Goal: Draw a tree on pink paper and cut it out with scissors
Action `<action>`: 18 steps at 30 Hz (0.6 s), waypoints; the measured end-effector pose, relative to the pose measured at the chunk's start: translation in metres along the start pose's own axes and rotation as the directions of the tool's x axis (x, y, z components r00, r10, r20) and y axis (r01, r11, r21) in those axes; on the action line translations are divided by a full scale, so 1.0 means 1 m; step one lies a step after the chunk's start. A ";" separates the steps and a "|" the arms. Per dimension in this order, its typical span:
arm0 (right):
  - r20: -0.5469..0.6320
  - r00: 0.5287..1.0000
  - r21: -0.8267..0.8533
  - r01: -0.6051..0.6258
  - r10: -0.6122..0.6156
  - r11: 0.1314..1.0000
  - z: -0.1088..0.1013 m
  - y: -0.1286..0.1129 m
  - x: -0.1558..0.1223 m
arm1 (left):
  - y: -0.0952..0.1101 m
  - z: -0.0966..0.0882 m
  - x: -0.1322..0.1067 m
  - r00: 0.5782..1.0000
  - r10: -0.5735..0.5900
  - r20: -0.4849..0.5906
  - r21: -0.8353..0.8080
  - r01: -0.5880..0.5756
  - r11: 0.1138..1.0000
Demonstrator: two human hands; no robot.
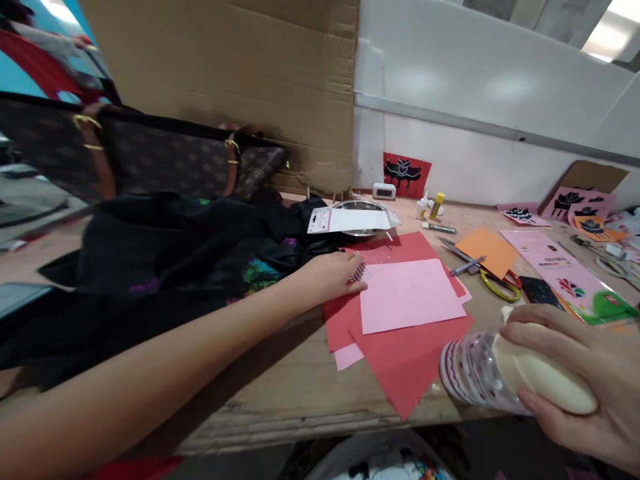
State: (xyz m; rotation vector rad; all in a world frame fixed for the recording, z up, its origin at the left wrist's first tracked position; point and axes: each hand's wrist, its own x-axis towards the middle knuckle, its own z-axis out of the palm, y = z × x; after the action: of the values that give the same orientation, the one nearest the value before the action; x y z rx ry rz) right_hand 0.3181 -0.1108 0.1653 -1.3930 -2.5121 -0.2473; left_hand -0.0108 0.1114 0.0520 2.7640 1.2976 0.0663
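Observation:
My left hand point(333, 277) reaches to the left edge of a pink paper sheet point(413, 297). Its fingers close on a small see-through strip dotted with tiny beads point(359, 272). Red paper sheets point(400, 360) lie beneath the pink one, their corners sticking out. At the lower right, my right hand point(570, 360) grips the cream lid of a clear drink bottle point(473, 370) with red wavy bands. This bottle tilts over the table's front edge, its base toward the red paper.
Scissors point(500, 287), a pen point(467, 265) and orange paper point(487, 252) lie right of the pink sheet. Behind it are a metal plate point(350, 233), a white card point(357, 219) and glue bottles point(437, 205). Dark cloth point(150, 247) and a brown bag point(165, 157) fill the left.

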 end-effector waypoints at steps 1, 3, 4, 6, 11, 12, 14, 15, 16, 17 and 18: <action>-0.012 1.000 0.004 0.005 -0.005 1.000 0.002 0.003 0.001 | 0.001 0.000 0.001 1.000 -0.009 -0.004 0.002 0.009 1.000; -0.048 0.999 -0.002 0.008 -0.008 1.000 0.006 0.008 0.002 | 0.002 -0.001 0.002 1.000 -0.019 -0.013 0.003 0.019 1.000; -0.058 0.998 -0.005 0.004 -0.004 1.000 0.008 0.010 0.003 | 0.002 -0.001 0.002 1.000 -0.022 -0.016 0.001 0.022 1.000; -0.065 0.998 0.002 0.007 -0.007 1.000 0.009 0.011 0.006 | 0.001 -0.001 0.002 0.999 -0.029 -0.019 -0.007 0.029 1.000; -0.078 0.997 0.042 -0.002 0.006 0.999 0.010 0.010 0.014 | -0.004 0.002 0.003 0.999 -0.053 -0.004 -0.041 0.053 0.998; -0.092 0.996 0.059 -0.003 0.009 0.998 0.012 0.011 0.016 | -0.005 0.002 0.004 0.999 -0.053 -0.001 -0.047 0.052 0.998; -0.128 0.992 0.091 0.003 0.009 0.996 0.015 0.013 0.018 | -0.007 0.004 0.008 0.999 -0.050 -0.002 -0.056 0.050 0.997; -0.142 0.990 0.099 0.009 0.005 0.995 0.017 0.014 0.019 | -0.007 0.004 0.010 0.999 -0.052 -0.003 -0.058 0.051 0.997; -0.150 0.989 0.100 0.013 0.002 0.995 0.018 0.015 0.020 | -0.008 0.004 0.012 0.998 -0.056 -0.002 -0.059 0.056 0.997; -0.154 0.988 0.096 0.017 -0.002 0.995 0.019 0.015 0.020 | -0.008 0.004 0.014 0.998 -0.060 0.002 -0.059 0.060 0.996; -0.158 0.987 0.090 0.020 -0.006 0.996 0.019 0.015 0.019 | -0.007 0.004 0.015 0.998 -0.063 0.006 -0.062 0.064 0.996</action>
State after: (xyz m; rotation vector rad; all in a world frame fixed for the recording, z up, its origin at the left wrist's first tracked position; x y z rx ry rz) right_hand 0.3183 -0.0821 0.1531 -1.2705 -2.3732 -0.2322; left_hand -0.0066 0.1269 0.0470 2.6678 1.3573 0.0951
